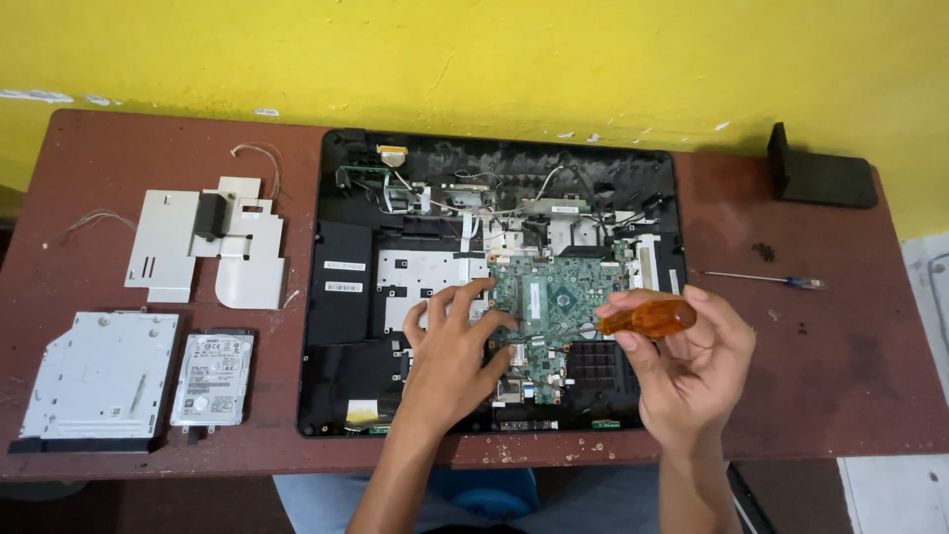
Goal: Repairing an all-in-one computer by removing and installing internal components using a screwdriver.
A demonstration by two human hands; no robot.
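Right hand [687,361] has its fingers wrapped round an orange screwdriver handle [647,318], lying roughly sideways, just right of the green board [554,302]. Left hand [450,351] is nearer, fingers spread flat on the board's left edge.

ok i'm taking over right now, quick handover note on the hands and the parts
Left hand: flat on the green circuit board inside the opened computer case, holding nothing.
Right hand: gripping an orange-handled screwdriver above the board.
Already out, on the table at left: metal cover plates, disc drive, hard drive.
Spare small screwdriver lies right of the case.
Left: the board and its cables still sit in the case.
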